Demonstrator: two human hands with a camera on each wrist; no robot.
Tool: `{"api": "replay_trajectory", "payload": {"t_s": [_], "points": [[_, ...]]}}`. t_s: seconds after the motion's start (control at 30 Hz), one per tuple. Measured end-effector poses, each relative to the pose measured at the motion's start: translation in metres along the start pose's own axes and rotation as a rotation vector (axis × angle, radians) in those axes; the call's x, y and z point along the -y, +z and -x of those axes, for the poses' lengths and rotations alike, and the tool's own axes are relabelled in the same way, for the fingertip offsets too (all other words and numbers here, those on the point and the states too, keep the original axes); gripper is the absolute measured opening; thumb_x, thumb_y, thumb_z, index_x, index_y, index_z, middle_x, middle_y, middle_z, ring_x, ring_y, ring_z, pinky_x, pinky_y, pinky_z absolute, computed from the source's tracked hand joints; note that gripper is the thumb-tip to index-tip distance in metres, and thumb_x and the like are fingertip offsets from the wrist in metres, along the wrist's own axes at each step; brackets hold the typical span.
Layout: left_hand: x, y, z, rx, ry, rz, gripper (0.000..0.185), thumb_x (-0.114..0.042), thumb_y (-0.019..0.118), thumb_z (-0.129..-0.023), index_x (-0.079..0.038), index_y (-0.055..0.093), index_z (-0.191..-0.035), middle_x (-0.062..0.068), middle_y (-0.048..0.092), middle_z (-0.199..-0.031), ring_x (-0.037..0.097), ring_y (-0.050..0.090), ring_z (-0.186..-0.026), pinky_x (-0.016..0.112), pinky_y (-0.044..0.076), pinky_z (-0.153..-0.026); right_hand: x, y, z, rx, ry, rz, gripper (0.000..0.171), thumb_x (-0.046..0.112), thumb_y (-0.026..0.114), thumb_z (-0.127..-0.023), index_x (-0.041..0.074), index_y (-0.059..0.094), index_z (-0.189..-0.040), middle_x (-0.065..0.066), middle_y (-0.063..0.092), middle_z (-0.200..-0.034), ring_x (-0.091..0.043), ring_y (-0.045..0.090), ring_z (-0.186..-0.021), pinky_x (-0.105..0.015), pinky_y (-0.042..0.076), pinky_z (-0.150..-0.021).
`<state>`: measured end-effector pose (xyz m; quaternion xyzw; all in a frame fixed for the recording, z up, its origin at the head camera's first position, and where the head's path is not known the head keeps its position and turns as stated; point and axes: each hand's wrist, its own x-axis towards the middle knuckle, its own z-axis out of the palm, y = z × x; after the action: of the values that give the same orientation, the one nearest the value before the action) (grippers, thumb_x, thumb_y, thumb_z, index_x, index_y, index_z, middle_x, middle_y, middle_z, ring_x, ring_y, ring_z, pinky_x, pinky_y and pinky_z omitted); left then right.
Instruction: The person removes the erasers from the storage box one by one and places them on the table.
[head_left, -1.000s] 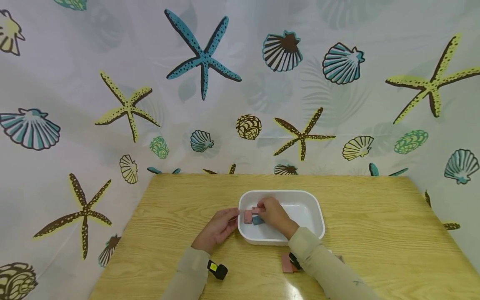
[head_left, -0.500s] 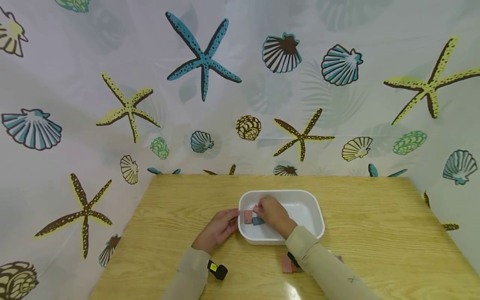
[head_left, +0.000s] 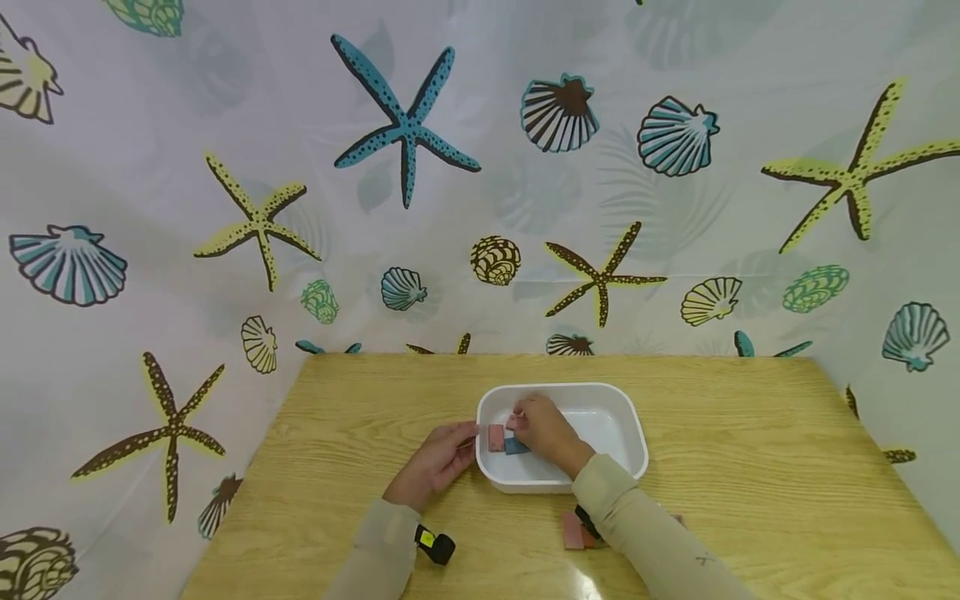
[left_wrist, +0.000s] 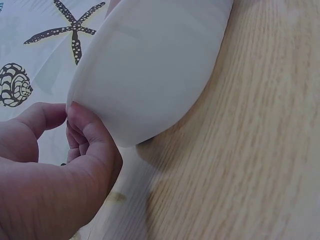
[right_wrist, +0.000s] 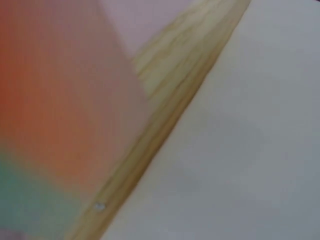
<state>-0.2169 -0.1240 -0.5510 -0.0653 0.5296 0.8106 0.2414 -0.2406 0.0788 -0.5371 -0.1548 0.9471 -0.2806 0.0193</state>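
Observation:
In the head view a white plastic container (head_left: 602, 429) stands on the wooden table. My left hand (head_left: 437, 462) pinches its left rim between thumb and fingers, which the left wrist view shows up close on the container wall (left_wrist: 150, 65). Inside the container, my right hand (head_left: 551, 432) pinches a small pink block (head_left: 512, 422), partly covered by the fingers. A second pink block (head_left: 496, 437) lies by the left wall. Beside it a blue block (head_left: 515, 447) lies partly under the right hand. The right hand itself does not show in the right wrist view.
Before the container, a pink block (head_left: 572, 531) and an orange block (head_left: 589, 537) lie on the table (head_left: 360, 417), partly behind the right sleeve. More pieces peek out right of that sleeve. Blurred orange (right_wrist: 60, 110) fills the right wrist view's left. A shell-patterned curtain (head_left: 450, 200) surrounds the table.
The pink block at my right fingertips has turned from lying level to a tilt and shifted slightly. My left hand stays on the rim. The head view has tipped up slightly.

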Motion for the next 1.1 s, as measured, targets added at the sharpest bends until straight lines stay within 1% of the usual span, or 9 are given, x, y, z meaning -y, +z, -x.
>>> {"api": "replay_trajectory", "payload": {"t_s": [0.2,0.3,0.4,0.53,0.67,0.8,0.87,0.97,1.1], "points": [[0.002,-0.001,0.000,-0.002,0.009,-0.016,0.038,-0.013,0.055,-0.094,0.011,0.049,-0.123,0.011,0.056,-0.103,0.010,0.054,-0.083,0.019,0.049,-0.074,-0.002,-0.010,0.008,-0.013,0.062,-0.100,0.016,0.012,0.072,-0.078,0.003,0.063,-0.088,-0.002,0.053,-0.078,-0.016,0.048,-0.073,-0.030,0.044,-0.066],[0.001,-0.002,0.000,-0.007,0.012,-0.020,0.038,-0.014,0.055,-0.094,0.010,0.050,-0.123,0.009,0.056,-0.101,0.011,0.054,-0.083,0.019,0.049,-0.073,-0.002,-0.018,0.012,-0.039,0.058,-0.170,0.016,0.016,0.071,-0.081,0.004,0.064,-0.089,-0.001,0.055,-0.077,-0.014,0.049,-0.071,-0.029,0.045,-0.064],[0.000,-0.002,0.001,-0.011,0.004,-0.006,0.037,-0.014,0.054,-0.094,0.009,0.050,-0.123,0.009,0.056,-0.101,0.011,0.053,-0.083,0.019,0.049,-0.072,-0.002,-0.029,0.019,-0.065,0.042,-0.229,0.018,0.022,0.070,-0.083,0.006,0.066,-0.090,0.000,0.057,-0.078,-0.013,0.051,-0.072,-0.029,0.046,-0.065],[-0.001,-0.002,0.001,-0.010,0.008,-0.021,0.038,-0.014,0.055,-0.094,0.010,0.050,-0.123,0.010,0.056,-0.102,0.011,0.053,-0.083,0.019,0.049,-0.072,-0.005,-0.041,0.032,-0.067,0.094,-0.322,0.024,0.031,0.069,-0.084,0.009,0.066,-0.095,0.002,0.059,-0.084,-0.012,0.053,-0.077,-0.028,0.046,-0.068],[0.000,-0.001,0.001,-0.008,0.014,-0.039,0.038,-0.014,0.056,-0.094,0.010,0.050,-0.122,0.010,0.057,-0.102,0.011,0.054,-0.084,0.019,0.050,-0.073,-0.011,-0.052,0.046,-0.031,0.178,-0.448,0.031,0.036,0.068,-0.084,0.009,0.067,-0.099,0.000,0.061,-0.087,-0.013,0.054,-0.079,-0.029,0.047,-0.070],[0.000,-0.001,0.001,-0.006,0.011,-0.027,0.039,-0.013,0.055,-0.094,0.011,0.048,-0.124,0.008,0.057,-0.099,0.010,0.054,-0.081,0.018,0.049,-0.072,-0.016,-0.061,0.060,0.041,0.231,-0.667,0.036,0.031,0.065,-0.087,0.001,0.063,-0.106,-0.008,0.063,-0.092,-0.018,0.059,-0.083,-0.034,0.051,-0.077],[-0.001,0.000,0.002,-0.004,0.011,-0.022,0.040,-0.013,0.053,-0.095,0.011,0.046,-0.125,0.007,0.056,-0.098,0.009,0.053,-0.080,0.018,0.048,-0.071,-0.020,-0.065,0.067,0.081,0.235,-0.777,0.038,0.027,0.063,-0.089,-0.004,0.060,-0.110,-0.013,0.063,-0.098,-0.022,0.061,-0.088,-0.037,0.051,-0.082],[-0.001,0.001,0.003,-0.001,0.010,-0.008,0.040,-0.012,0.052,-0.095,0.012,0.044,-0.126,0.007,0.056,-0.097,0.008,0.054,-0.079,0.017,0.048,-0.071,-0.024,-0.070,0.079,0.129,0.235,-0.860,0.040,0.025,0.060,-0.091,-0.007,0.057,-0.114,-0.013,0.061,-0.100,-0.027,0.060,-0.094,-0.036,0.050,-0.084],[0.000,0.001,0.002,-0.001,0.008,-0.005,0.040,-0.012,0.053,-0.095,0.012,0.045,-0.126,0.008,0.056,-0.098,0.009,0.054,-0.080,0.017,0.049,-0.071,-0.027,-0.080,0.096,0.165,0.237,-0.937,0.041,0.022,0.058,-0.093,-0.010,0.053,-0.117,-0.010,0.060,-0.100,-0.024,0.060,-0.094,-0.032,0.050,-0.084]]}}
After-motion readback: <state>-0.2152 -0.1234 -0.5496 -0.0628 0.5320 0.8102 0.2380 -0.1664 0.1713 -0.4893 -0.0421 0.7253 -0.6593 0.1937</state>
